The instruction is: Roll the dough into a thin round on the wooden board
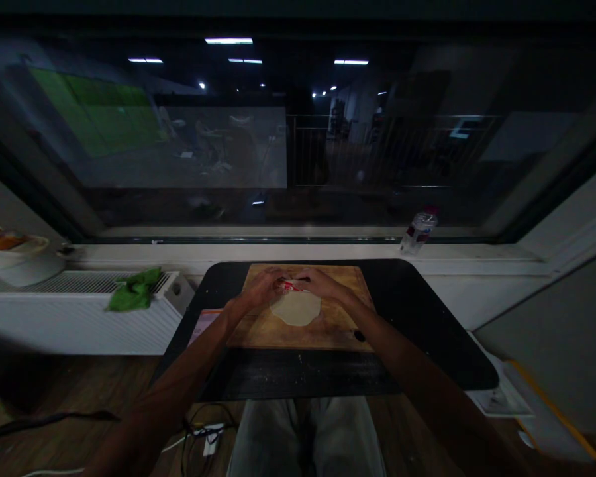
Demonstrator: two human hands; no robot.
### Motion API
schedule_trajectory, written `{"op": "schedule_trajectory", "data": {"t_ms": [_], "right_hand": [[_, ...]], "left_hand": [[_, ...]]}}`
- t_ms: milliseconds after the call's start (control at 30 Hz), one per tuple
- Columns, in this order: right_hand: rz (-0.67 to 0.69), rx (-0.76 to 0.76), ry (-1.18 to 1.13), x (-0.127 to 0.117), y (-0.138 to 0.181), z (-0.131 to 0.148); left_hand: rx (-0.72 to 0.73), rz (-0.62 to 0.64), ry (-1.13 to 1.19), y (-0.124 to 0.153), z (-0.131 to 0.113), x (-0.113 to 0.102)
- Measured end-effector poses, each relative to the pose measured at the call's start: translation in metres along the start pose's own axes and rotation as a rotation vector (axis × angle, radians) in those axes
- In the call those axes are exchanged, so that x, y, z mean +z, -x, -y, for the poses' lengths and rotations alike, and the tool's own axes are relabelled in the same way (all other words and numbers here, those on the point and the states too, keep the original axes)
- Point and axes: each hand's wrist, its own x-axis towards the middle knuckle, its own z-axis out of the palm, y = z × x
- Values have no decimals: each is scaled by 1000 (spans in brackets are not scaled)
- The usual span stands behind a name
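A round, flattened sheet of pale dough (296,310) lies on a wooden board (342,328). At the dough's far edge is a red-and-white object (293,285), mostly covered by my fingers, so its full shape is hidden. My left hand (267,286) has its fingers curled over the left end of this object. From the other side, my right hand (318,283) closes over the right end. Both forearms reach across the board from the near side.
The board rests on a black table (407,298) with crumbs near its front edge. A paper (204,322) lies left of the board. A plastic bottle (418,232) stands on the windowsill. A green cloth (135,289) hangs over the radiator (79,324). Cables (198,427) lie below.
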Motion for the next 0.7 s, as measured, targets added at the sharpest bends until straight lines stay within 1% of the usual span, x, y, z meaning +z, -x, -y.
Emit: {"op": "schedule_trajectory", "data": {"t_ms": [100, 200, 267, 400, 600, 700], "right_hand": [[-62, -49, 58, 7, 9, 8], [-133, -31, 168, 14, 16, 13], [-164, -20, 235, 18, 18, 14], [-161, -46, 321, 25, 22, 15], [-166, -52, 453, 31, 35, 29], [-139, -60, 456, 27, 40, 37]], "left_hand": [[-22, -5, 55, 4, -1, -2], [-44, 12, 106, 8, -1, -8], [-38, 29, 94, 9, -2, -13], [-41, 62, 73, 8, -4, -19], [-47, 154, -5, 8, -7, -15], [-41, 154, -46, 10, -8, -14]]}}
